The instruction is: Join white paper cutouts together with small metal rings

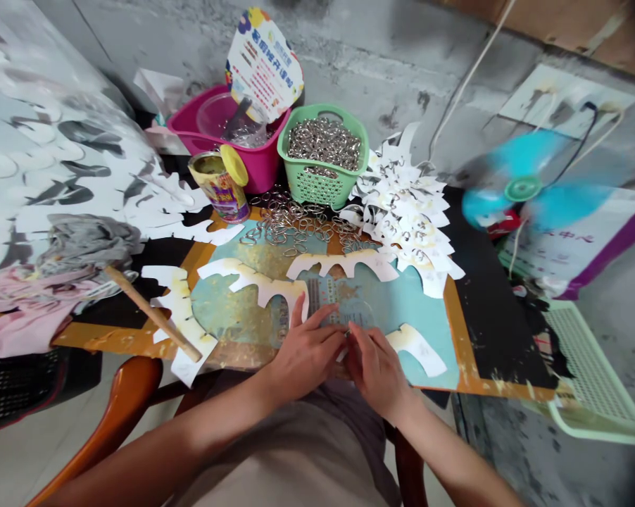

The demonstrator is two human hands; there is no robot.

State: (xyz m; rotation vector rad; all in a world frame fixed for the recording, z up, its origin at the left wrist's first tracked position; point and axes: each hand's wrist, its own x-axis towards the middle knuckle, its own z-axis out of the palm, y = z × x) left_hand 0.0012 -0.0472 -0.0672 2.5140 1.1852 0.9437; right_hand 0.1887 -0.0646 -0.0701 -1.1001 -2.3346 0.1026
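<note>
My left hand (307,352) and my right hand (375,370) meet at the front of the painted board (486,331), fingertips pinching a small metal piece (346,332), probably a ring, though it is too small to be sure. Under my fingers lies a clear round plastic disc (346,313), partly hidden. Curved white paper cutouts (262,282) lie around my hands. Loose metal rings (291,225) spread behind them, below a green plastic basket (317,186) full of rings. A pile of white cutouts linked by rings (407,218) rests to the right.
A pink tub (254,158) and a printed can (219,186) stand at the back. A wooden stick (151,310) and crumpled cloth (37,317) lie to the left, beside a large cutout heap (69,162). A spinning blue fan (523,189) stands to the right.
</note>
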